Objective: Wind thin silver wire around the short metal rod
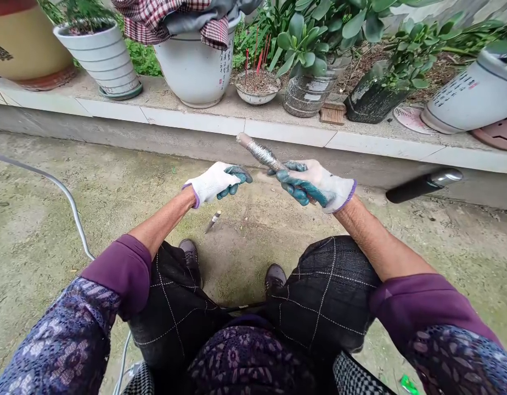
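I sit with both gloved hands held out over my knees. My right hand, in a white glove with teal fingers, is closed around a rod wound with silvery wire that points up and to the left. My left hand, in the same kind of glove, is curled shut a short way left of the rod and does not touch it; whether it holds anything is hidden. A small knife lies on the concrete ground beyond my feet.
A raised tiled ledge runs across the back with several plant pots, one large white pot draped with checked cloth. A dark cylindrical handle juts in at right. A grey hose curves along the left.
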{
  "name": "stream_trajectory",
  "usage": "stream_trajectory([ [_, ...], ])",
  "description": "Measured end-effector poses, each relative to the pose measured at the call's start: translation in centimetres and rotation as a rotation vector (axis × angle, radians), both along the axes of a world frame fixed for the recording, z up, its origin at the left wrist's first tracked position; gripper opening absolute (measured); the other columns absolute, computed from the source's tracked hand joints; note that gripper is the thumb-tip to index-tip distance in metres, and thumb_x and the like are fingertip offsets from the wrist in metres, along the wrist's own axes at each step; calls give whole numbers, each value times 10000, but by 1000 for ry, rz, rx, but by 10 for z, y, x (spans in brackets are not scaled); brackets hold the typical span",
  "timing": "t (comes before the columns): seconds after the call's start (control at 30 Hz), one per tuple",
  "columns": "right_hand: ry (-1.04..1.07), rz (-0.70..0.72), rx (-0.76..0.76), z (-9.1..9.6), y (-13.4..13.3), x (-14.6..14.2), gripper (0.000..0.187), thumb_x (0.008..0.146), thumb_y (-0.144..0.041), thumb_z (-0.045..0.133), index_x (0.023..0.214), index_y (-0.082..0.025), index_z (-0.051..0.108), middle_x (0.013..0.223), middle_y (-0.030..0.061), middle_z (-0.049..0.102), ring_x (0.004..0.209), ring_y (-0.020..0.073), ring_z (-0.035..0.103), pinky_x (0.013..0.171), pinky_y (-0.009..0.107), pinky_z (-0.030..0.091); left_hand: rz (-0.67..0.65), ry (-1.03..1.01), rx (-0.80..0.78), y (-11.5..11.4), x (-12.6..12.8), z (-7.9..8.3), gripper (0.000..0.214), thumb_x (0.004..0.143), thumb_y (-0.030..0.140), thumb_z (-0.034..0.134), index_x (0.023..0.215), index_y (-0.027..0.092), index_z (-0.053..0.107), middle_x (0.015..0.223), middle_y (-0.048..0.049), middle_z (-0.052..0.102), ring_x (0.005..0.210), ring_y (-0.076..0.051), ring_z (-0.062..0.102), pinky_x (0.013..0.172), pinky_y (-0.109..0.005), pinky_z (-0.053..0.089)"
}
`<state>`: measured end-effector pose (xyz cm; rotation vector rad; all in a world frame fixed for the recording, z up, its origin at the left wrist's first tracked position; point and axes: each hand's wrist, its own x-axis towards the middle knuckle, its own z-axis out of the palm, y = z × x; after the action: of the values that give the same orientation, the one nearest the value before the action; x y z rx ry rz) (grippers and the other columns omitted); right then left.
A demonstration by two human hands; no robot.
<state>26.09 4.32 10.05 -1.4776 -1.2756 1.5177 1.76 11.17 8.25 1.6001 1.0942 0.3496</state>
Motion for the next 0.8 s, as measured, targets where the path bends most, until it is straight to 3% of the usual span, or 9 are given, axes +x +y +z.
stream_trajectory([
  [0.23, -45, 288, -144, -1, -4, -1, 458, 793, -333, 775, 1177, -94, 702, 537, -57, 497, 350, 61, 369, 292, 189, 308, 102, 117, 150, 1, 4, 6, 78, 881, 148, 658, 865, 131, 733, 492, 30, 524, 374, -50, 398, 394, -192, 257],
  [0.4, 97, 289, -110, 2, -8, 0, 527, 806, -376, 758, 1236, -90, 652, 526, -75, 472, 343, 64, 326, 282, 192, 289, 106, 102, 141, 2, -3, 16, 134, 889, 230, 682, 819, 122, 720, 507, 7, 547, 372, -47, 372, 385, -196, 252],
  [0.53, 132, 299, -89, 3, -9, -3, 530, 811, -396, 755, 1234, -96, 641, 526, -82, 469, 339, 61, 317, 281, 184, 279, 25, 47, 116, 3, -9, 16, 137, 863, 251, 704, 876, 122, 747, 537, -1, 579, 367, -44, 362, 375, -194, 261],
  [0.67, -1, 384, -102, -5, -3, -1, 532, 776, -422, 774, 1174, -82, 674, 528, -68, 482, 341, 72, 355, 282, 204, 306, -17, 72, 95, 5, -15, 16, 152, 805, 211, 709, 897, 107, 772, 552, -4, 591, 372, -52, 390, 366, -195, 250],
  [0.8, -324, 531, -114, -12, -1, 0, 414, 807, -426, 755, 1116, -152, 725, 580, -48, 500, 413, 77, 413, 328, 192, 334, 7, 99, 31, 4, -19, 19, 225, 723, 143, 740, 937, 126, 808, 553, 8, 599, 386, -48, 387, 383, -196, 241],
])
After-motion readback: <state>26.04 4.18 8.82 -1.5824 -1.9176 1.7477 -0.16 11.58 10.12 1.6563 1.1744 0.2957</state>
